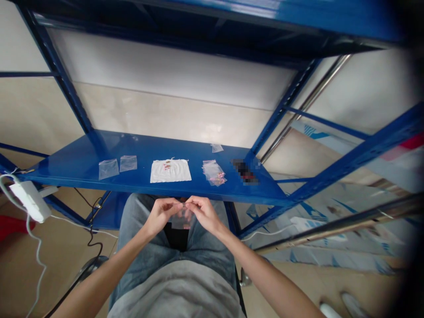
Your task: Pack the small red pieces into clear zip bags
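Both my hands meet above my lap, just in front of the blue shelf (pixel 79 164). My left hand (pixel 161 213) and my right hand (pixel 202 212) pinch the top edge of a small clear plastic bag (pixel 180 218) that hangs between them, with small reddish bits inside. On the shelf lie a white sheet (pixel 170 171) with a few red pieces on it, a pile of small clear bags with pink contents (pixel 214 172), two empty clear bags (pixel 108 168) at the left, and one more small bag (pixel 217 148) further back.
A blurred dark object (pixel 245 171) lies at the shelf's right end. A white power adapter (pixel 29 201) with cables hangs off the left corner. Blue rack uprights (pixel 281 108) rise on both sides, with another shelf overhead. Metal tubes (pixel 331 229) and patterned boards lie at the right.
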Motion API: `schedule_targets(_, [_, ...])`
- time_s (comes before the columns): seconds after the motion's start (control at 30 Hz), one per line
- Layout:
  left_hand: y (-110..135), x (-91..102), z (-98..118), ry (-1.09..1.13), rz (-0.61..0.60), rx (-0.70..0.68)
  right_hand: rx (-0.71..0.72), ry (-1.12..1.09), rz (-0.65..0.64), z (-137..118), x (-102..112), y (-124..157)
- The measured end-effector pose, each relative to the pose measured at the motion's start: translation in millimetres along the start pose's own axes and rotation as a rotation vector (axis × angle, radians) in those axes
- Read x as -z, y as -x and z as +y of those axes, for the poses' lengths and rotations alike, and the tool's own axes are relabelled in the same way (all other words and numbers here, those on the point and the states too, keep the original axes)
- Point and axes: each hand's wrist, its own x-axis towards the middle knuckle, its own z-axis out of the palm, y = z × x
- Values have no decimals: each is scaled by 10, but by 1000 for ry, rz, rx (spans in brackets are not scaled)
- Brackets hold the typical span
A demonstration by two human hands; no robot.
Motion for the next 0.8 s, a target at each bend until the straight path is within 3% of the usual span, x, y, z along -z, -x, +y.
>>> schedule_targets(0.2, [-33, 15, -79, -78, 33, -2, -58, 77, 67, 50, 42, -20])
schedule_targets(0.43, [3, -48, -9, -183, 7, -21, 99, 327, 155, -190, 240, -65])
schedule_targets(0.57, [16, -14, -4, -158, 52, -2, 108, 302, 467, -328, 700, -279])
schedule_targets(0.63, [6, 5, -19, -148, 58, -2, 134, 415, 587, -356, 1013, -474])
schedule_targets(0.73, [-3, 3, -40, -165, 36, -3, 193, 724, 546, -338, 1440, -816])
schedule_targets(0.8, [4, -15, -50, -199, 11, -10, 96, 932, 446, -302, 1620, -1006])
